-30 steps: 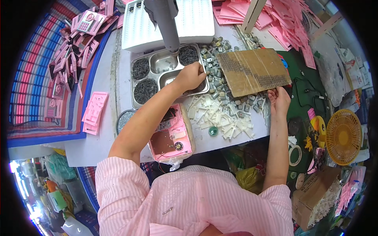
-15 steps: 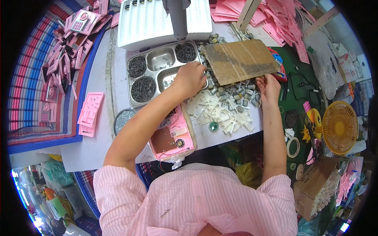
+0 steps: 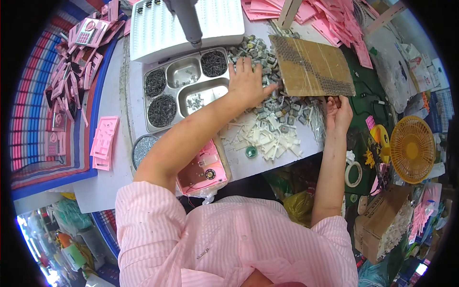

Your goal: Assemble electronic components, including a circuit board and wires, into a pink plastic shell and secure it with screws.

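Observation:
My left hand (image 3: 246, 86) is open, fingers spread, palm down at the right rim of a metal compartment tray (image 3: 173, 89) and over a pile of small metal motors (image 3: 272, 103). The tray holds dark small screws in its round cups and a few loose pieces in the others. My right hand (image 3: 338, 114) pinches the near edge of a brown cardboard sheet (image 3: 306, 62), which is tilted above the pile. Dark specks, too small to name, cover parts of the sheet. White plastic pieces (image 3: 275, 138) lie nearer me, beside a pink casing (image 3: 203, 167) partly behind my left forearm.
A grey hand tool (image 3: 185, 24) hangs over a white foam block (image 3: 210, 28) behind the tray. A blue-edged basket (image 3: 62, 179) of pink parts stands left. Pink panels (image 3: 330, 24) are heaped far right; a yellow fan-like round grille (image 3: 412, 149) is at right.
My left hand has left the tray's inside, moving right, and its fingers have spread. The cardboard sheet has shifted right and turned in my right hand. The whole view has shifted slightly.

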